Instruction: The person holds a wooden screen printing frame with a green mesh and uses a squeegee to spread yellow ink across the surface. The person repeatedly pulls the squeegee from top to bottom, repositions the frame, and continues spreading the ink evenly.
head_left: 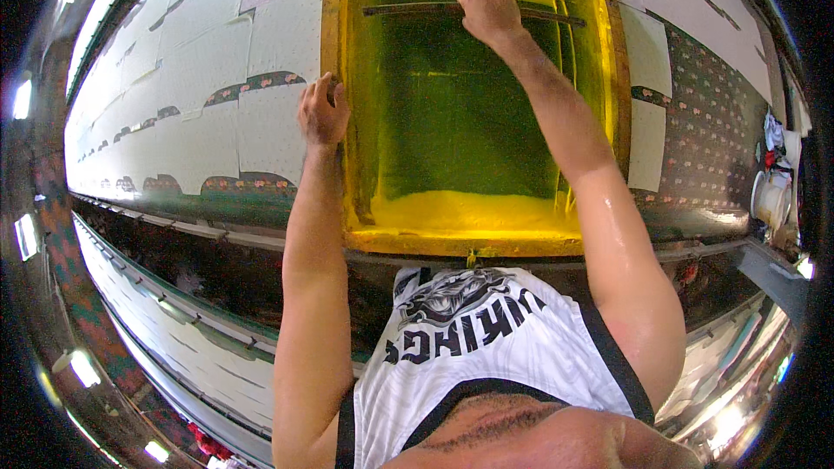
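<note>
A large screen printing frame [616, 78] with yellow-stained wooden rails lies in front of me. Its dark green mesh [460, 130] has yellow ink pooled along the near end and a thinner band at the far end. My right hand [489, 15] is closed round a long, thin squeegee [400, 9], which spans the mesh crosswise near the far rail. At the frame's left rail, my left hand [323, 110] has its fingers bent against the wood, gripping its edge. The undersides of both hands are hidden.
Under the frame runs a long table covered with pale sheets [269, 39] and dark patterned fabric [717, 113]. A rail [226, 233] borders its near edge. White containers and cloths [773, 182] stand at the far right. Another long table [191, 321] lies behind me.
</note>
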Motion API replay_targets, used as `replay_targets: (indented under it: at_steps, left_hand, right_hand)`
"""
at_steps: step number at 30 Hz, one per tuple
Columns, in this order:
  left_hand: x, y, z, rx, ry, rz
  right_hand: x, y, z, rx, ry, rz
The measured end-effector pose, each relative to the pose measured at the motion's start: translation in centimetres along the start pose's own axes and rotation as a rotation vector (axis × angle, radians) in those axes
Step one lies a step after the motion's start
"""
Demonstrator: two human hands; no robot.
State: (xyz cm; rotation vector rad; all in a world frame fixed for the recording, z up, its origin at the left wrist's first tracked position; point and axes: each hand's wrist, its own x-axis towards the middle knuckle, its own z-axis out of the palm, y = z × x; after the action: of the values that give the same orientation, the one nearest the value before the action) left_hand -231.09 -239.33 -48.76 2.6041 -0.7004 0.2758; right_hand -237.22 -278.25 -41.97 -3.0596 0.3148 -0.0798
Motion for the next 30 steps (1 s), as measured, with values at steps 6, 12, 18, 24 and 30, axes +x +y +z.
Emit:
replay_targets:
  at_steps: [6,12,18,24,30]
  left_hand:
    - [-0.1,-0.1,-0.4,-0.015,0.033,0.008]
    - [1.0,1.1,-0.6,-0.021,0.023,0.032]
    - [0.0,-0.5,0.5,-0.035,0.042,0.012]
    - [0.1,-0.8,0.3,-0.074,0.022,0.011]
    - [0.1,-0.4,0.3,-0.087,0.035,0.023]
  right_hand:
    - [3.5,3.2,-1.5,-0.003,0.132,0.005]
    - [6.2,13.4,4.8,-0.046,0.126,0.047]
    - [0.9,8.9,0.2,-0.055,-0.159,0.136]
    - [-12.7,1.2,-3.3,0.019,-0.258,0.147]
    - [-28.4,-7.0,-4.1,0.089,-0.382,0.188]
